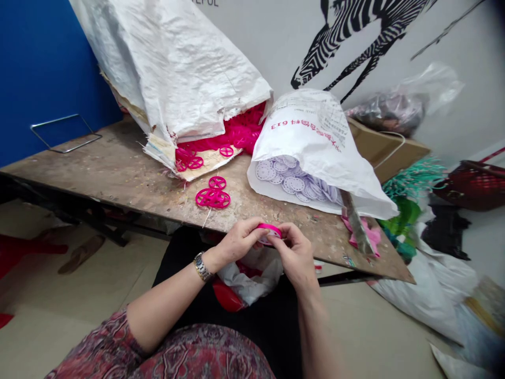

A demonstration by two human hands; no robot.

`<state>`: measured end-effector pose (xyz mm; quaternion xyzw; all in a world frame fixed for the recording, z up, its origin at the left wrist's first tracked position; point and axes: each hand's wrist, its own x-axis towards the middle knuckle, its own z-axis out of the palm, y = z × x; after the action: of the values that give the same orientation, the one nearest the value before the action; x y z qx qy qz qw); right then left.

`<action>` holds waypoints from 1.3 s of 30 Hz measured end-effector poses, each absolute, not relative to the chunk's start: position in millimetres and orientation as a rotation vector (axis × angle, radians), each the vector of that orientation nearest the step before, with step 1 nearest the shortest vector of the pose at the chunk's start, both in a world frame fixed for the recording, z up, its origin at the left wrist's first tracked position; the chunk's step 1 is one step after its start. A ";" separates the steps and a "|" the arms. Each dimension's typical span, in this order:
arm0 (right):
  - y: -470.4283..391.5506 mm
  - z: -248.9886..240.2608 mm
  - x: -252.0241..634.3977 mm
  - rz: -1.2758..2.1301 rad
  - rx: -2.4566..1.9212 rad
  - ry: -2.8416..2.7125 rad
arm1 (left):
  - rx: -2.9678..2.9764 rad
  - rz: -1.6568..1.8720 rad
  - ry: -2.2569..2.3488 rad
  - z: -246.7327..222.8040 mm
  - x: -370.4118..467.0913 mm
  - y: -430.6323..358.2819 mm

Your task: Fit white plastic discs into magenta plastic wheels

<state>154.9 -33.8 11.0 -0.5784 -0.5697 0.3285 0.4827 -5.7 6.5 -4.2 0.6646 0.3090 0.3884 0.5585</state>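
Observation:
Both my hands meet at the table's front edge, gripping one small round piece between them. It is a pink plastic ring [270, 227] with a pale lilac disc [269, 238] against it; how far the two are joined I cannot tell. My left hand [241, 238], with a watch at its wrist, pinches the left side. Thumb and fingers of my right hand [294, 251] close on the right side. Several pink spoked rings [213, 197] lie loose on the table just beyond. Below my hands, a white plastic bag [252, 279] with red inside sits at my lap.
On the worn wooden table [130, 168], a large white sack [189, 68] spills pink rings [244, 129]. Beside it, another white sack [311, 126] holds lilac discs [294, 181]. A pink cloth-like piece [365, 234] lies at the right, near a cardboard box [379, 147] and a metal stand [65, 134] at far left.

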 end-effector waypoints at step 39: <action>-64.6 -28.0 182.9 0.793 -1.631 -1.839 | 2.492 0.915 1.510 10.4 -68.5 44.3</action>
<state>182.9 -64.6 -28.0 -0.6070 -0.6844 0.2951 0.2758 -68.5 44.3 10.4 0.8151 0.4940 0.2993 0.0438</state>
